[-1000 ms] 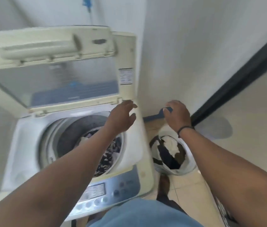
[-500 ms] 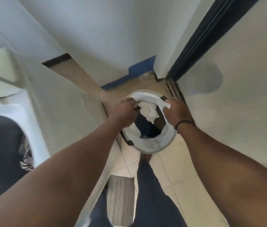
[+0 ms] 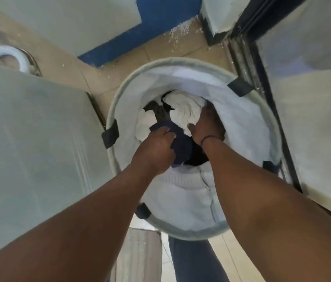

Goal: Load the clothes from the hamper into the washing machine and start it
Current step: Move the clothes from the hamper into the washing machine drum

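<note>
Down inside the hamper point(image 3: 248, 127), both of your hands were in the laundry. Your left hand point(image 3: 154, 151) had its fingers curled round a dark navy garment point(image 3: 181, 147), gripping it near the middle of the pile. Your right hand point(image 3: 205, 127) was pushed into a white garment point(image 3: 187, 111) just beside it; fingers were buried in the cloth, so whether they gripped or only pressed, cannot tell. A thin dark band point(image 3: 208, 138) sat on that wrist.

The clothes lay low in the hamper, below the rim: white cloth at the far side, navy toward you, a grey-and-black piece point(image 3: 158, 110) to the left between them. The hamper was round, pale liner, grey rim, with 4 dark tabs visible on the rim; 1 of them point(image 3: 110, 135) was at the left edge.

The hamper stood on a tan tiled floor point(image 3: 73, 64), touching or just beside the washing machine's pale side panel point(image 3: 34, 139) on the left. A white ring-shaped object point(image 3: 6, 55) showed behind that panel, blurred. A blue skirting strip point(image 3: 154, 27) ran along the wall at the far side, with white flecks point(image 3: 179, 31) on the tiles beneath it. A dark door frame point(image 3: 266, 98) ran down the right. Your navy trouser leg point(image 3: 197, 261) was at the bottom, next to a grey mat point(image 3: 140, 255).
</note>
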